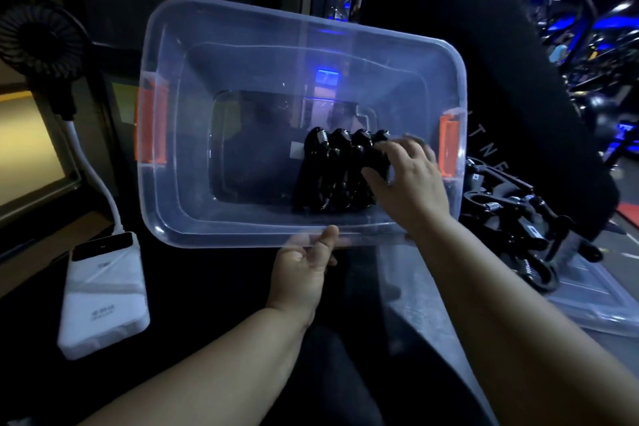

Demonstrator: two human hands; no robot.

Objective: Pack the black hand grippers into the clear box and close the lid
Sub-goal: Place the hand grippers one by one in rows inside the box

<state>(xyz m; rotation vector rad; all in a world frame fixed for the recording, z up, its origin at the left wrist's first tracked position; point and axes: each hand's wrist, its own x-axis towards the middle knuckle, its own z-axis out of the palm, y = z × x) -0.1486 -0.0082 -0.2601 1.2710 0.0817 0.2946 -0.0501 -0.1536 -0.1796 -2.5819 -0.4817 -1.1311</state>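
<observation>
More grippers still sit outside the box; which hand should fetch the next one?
Right. The right hand is inside the clear box nearest the loose grippers on its right, while the left hand steadies the box's near rim.

Right hand (403, 173): fingertips motion-blurred; palm side hidden, so contact with the hand grippers (337, 173) at the right end of the clear box (179, 149) cannot be confirmed. Gripper count in the box unclear; handles merge in the dark. Left hand (304, 273): fingers hidden beneath the box's near rim. Loose grippers (518, 218) beside the box's right wall: number indistinct. Lid (587, 304): cut off by the right edge of the view.
</observation>
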